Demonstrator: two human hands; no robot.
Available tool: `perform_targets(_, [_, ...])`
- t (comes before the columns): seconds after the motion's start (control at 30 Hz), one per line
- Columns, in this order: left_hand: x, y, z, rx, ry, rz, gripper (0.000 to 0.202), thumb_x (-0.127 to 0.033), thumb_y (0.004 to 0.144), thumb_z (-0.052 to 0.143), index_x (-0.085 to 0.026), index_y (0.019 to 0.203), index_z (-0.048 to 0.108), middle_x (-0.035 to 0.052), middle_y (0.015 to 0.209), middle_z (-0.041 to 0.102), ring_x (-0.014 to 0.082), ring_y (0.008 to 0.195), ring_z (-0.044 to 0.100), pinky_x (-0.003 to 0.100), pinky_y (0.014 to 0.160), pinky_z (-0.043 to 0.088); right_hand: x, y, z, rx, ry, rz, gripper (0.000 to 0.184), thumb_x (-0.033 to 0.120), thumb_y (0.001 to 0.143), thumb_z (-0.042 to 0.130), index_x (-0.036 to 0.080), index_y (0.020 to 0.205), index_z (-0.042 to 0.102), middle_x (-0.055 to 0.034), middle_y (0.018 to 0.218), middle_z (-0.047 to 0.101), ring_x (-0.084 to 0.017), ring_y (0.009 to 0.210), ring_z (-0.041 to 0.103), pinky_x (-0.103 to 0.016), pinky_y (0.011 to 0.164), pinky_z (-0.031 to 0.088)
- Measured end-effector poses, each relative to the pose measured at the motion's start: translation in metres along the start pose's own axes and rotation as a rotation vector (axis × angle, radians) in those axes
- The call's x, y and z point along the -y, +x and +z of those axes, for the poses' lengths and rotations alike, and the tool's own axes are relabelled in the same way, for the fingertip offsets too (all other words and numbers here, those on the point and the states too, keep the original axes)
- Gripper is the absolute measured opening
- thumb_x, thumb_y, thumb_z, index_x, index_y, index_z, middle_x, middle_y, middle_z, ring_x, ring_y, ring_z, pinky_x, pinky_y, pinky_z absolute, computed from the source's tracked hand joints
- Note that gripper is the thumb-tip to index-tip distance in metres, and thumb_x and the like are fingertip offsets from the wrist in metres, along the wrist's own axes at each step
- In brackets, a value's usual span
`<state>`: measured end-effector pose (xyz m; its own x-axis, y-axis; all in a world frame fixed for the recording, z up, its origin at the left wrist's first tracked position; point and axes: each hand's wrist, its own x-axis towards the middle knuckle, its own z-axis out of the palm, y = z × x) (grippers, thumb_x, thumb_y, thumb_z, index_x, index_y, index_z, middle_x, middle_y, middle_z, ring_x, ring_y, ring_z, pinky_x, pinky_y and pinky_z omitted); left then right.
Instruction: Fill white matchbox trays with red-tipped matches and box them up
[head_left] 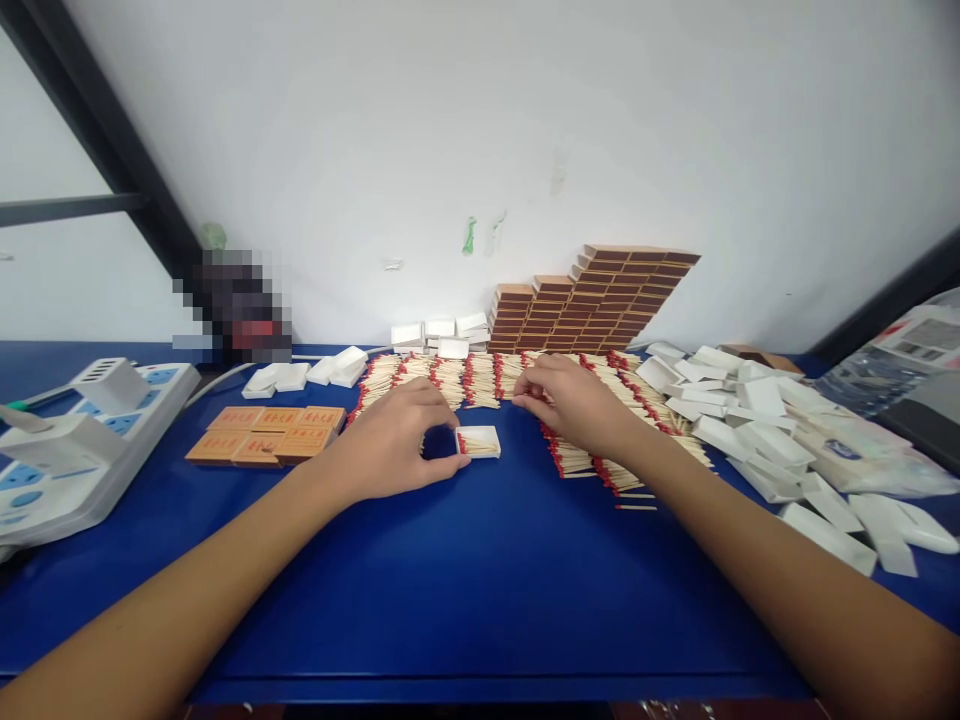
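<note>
A small white matchbox tray [489,436] with some red-tipped matches inside lies on the blue table. My left hand [394,440] grips its left end between thumb and fingers. My right hand [562,400] is over the rows of loose matches [480,380], its fingertips pinched together at their near edge. Whatever is between those fingertips is too small to make out. The matches spread behind the tray and under my right hand, their heads mostly lined up in red bands.
Orange matchboxes [266,436] lie left of my left hand. Brown-sided matchboxes [592,305] are stacked against the wall. White empty trays [750,410] are heaped at right, with more [442,330] at the back. A power strip [127,440] with plugs sits far left; a tissue pack [847,450] lies far right.
</note>
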<state>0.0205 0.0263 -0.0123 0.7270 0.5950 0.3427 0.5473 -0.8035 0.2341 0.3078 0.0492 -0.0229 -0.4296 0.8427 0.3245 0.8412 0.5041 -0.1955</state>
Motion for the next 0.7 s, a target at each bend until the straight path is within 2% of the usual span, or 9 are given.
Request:
perform_targets(0.3, [-0.0002, 0.0003, -0.0009, 0.008, -0.003, -0.021, 0.027, -0.044, 0.093, 0.078, -0.019, 0.103, 0.077, 0.0082, 0.100, 0.074, 0.0284, 0.104, 0.066, 0.046, 0.094, 0.054, -0.0021, 0.0012, 0.0075, 0.000, -0.055, -0.020, 0.013, 0.020, 0.100, 0.063, 0.021, 0.088, 0.067, -0.0090, 0.091, 0.064, -0.027, 0.092, 0.059, -0.038, 0.081, 0.044])
perform_targets(0.7, [0.0007, -0.0001, 0.0009, 0.006, 0.002, -0.018, 0.029, -0.045, 0.094, 0.076, -0.018, 0.104, 0.078, 0.0080, 0.099, 0.074, 0.0271, 0.103, 0.066, 0.044, 0.094, 0.053, -0.0002, -0.0007, 0.0017, 0.091, -0.016, -0.009, 0.018, 0.021, 0.104, 0.053, 0.021, 0.088, 0.060, -0.0118, 0.098, 0.065, -0.028, 0.098, 0.060, -0.038, 0.084, 0.046])
